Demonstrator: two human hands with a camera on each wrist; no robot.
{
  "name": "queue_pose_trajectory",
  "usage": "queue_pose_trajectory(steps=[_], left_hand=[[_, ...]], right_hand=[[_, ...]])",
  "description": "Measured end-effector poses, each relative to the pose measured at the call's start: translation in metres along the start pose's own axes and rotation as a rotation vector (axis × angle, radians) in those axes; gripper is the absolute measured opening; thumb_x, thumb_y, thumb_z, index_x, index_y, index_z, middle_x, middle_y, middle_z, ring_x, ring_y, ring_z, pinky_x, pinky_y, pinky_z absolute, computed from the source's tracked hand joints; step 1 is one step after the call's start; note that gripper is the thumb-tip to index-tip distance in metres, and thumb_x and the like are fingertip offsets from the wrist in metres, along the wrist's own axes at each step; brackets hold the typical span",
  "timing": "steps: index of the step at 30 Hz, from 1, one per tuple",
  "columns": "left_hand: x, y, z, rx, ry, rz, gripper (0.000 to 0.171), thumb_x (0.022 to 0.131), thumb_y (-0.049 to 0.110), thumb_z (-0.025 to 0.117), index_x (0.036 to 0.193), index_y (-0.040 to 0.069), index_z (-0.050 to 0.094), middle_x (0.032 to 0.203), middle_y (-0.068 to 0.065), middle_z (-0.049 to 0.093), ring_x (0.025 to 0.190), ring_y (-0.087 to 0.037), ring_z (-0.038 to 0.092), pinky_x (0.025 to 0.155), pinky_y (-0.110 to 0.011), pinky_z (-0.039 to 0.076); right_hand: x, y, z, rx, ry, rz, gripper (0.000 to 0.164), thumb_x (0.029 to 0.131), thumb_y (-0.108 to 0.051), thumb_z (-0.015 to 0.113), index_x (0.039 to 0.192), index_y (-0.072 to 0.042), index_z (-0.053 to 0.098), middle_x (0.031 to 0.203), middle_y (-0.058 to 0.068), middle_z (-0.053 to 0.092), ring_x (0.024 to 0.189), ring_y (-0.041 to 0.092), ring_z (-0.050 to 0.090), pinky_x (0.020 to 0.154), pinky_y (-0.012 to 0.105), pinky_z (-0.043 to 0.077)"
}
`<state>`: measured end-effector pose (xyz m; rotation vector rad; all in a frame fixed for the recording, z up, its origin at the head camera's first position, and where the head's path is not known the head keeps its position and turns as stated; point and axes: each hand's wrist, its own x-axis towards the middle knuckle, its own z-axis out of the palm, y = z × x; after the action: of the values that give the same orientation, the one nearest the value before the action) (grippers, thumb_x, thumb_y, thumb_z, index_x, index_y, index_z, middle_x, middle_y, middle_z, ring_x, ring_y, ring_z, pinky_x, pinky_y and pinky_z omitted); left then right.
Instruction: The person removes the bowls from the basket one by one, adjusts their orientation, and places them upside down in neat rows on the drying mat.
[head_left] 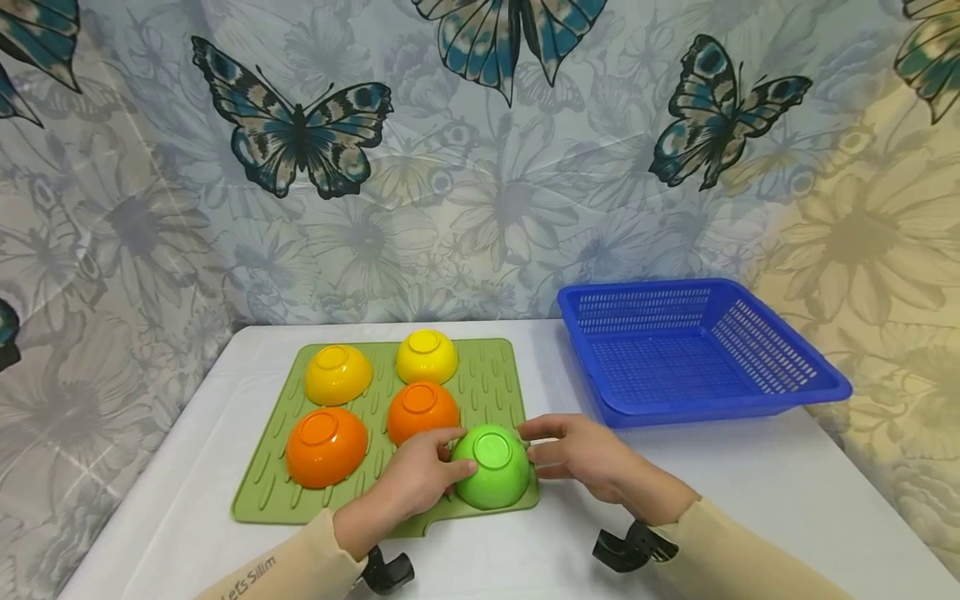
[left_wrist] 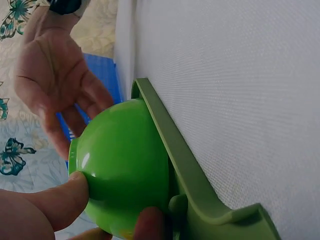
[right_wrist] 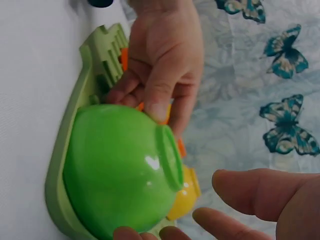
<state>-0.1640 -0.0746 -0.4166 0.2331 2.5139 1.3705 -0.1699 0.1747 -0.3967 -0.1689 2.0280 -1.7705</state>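
A green bowl (head_left: 492, 467) sits upside down at the front right of a green drying mat (head_left: 487, 367). My left hand (head_left: 416, 475) holds its left side, the thumb on the wall near the foot ring and the fingers lower down by the rim. On the bowl's right, my right hand (head_left: 585, 458) has its fingers spread loosely beside the wall. In the right wrist view its thumb (right_wrist: 250, 192) stands away from the bowl; whether a fingertip touches the green wall I cannot tell.
Two orange bowls (head_left: 326, 447) (head_left: 422, 410) and two yellow bowls (head_left: 337, 375) (head_left: 427, 357) lie inverted on the mat. A blue plastic basket (head_left: 600, 383) stands at the back right of the white-covered table (head_left: 720, 492). Behind hangs a butterfly-patterned cloth (head_left: 510, 208).
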Motion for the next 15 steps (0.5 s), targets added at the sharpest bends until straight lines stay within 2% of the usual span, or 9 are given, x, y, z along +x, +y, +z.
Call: queue_pose_trajectory(steps=[3,5,8,9,11,12,15], left_hand=[[0.000,0.000,0.000,0.045,0.016,0.023,0.057,0.088,0.027,0.079,0.138,0.008,0.060,0.099,-0.008,0.063,0.071,-0.018,0.062,0.064,-0.038,0.053],[0.000,0.000,0.000,0.087,0.035,0.047,0.055,0.088,0.028,0.079,0.136,0.009,0.062,0.106,-0.010,0.066,0.083,-0.021,0.064,0.073,-0.043,0.054],[-0.002,0.000,0.001,0.163,0.062,0.092,0.053,0.087,0.028,0.079,0.134,0.009,0.063,0.112,-0.010,0.067,0.098,-0.025,0.062,0.084,-0.048,0.052],[-0.002,0.001,0.001,0.184,0.071,0.109,0.053,0.087,0.027,0.079,0.134,0.008,0.063,0.112,-0.011,0.067,0.101,-0.026,0.062,0.085,-0.048,0.052],[-0.003,0.002,0.001,0.237,0.105,0.150,0.052,0.088,0.025,0.078,0.134,0.007,0.063,0.112,-0.011,0.068,0.102,-0.027,0.062,0.085,-0.048,0.053],[-0.004,0.004,0.000,0.266,0.123,0.169,0.052,0.088,0.025,0.077,0.135,0.007,0.063,0.112,-0.010,0.068,0.097,-0.024,0.063,0.082,-0.046,0.053],[-0.007,0.013,-0.008,0.373,0.190,0.236,0.048,0.091,0.025,0.073,0.135,0.007,0.063,0.112,-0.011,0.067,0.084,-0.019,0.061,0.073,-0.040,0.054]], right_hand=[[-0.003,-0.004,-0.003,0.013,-0.018,-0.027,0.048,0.093,-0.003,0.065,0.135,0.015,0.050,0.138,0.029,0.049,0.123,0.040,0.052,0.095,0.051,0.051],[-0.006,-0.007,-0.005,0.023,-0.016,-0.041,0.049,0.093,-0.005,0.066,0.136,0.015,0.050,0.139,0.028,0.049,0.126,0.041,0.049,0.097,0.050,0.049],[-0.010,-0.012,-0.008,0.034,0.012,-0.062,0.049,0.094,-0.008,0.067,0.136,0.013,0.051,0.141,0.027,0.049,0.127,0.042,0.048,0.099,0.049,0.048],[-0.012,-0.014,-0.009,0.025,0.024,-0.074,0.049,0.095,-0.010,0.067,0.136,0.012,0.052,0.141,0.026,0.049,0.127,0.041,0.048,0.100,0.048,0.048],[-0.017,-0.018,-0.012,-0.032,0.063,-0.105,0.048,0.096,-0.015,0.068,0.136,0.007,0.055,0.141,0.021,0.052,0.126,0.038,0.051,0.103,0.049,0.045],[-0.019,-0.021,-0.013,-0.077,0.088,-0.126,0.047,0.096,-0.018,0.067,0.136,0.003,0.057,0.140,0.018,0.053,0.124,0.036,0.053,0.104,0.051,0.043],[-0.027,-0.030,-0.014,-0.282,0.191,-0.202,0.045,0.097,-0.029,0.067,0.137,-0.009,0.061,0.137,0.011,0.058,0.120,0.031,0.058,0.101,0.051,0.045]])
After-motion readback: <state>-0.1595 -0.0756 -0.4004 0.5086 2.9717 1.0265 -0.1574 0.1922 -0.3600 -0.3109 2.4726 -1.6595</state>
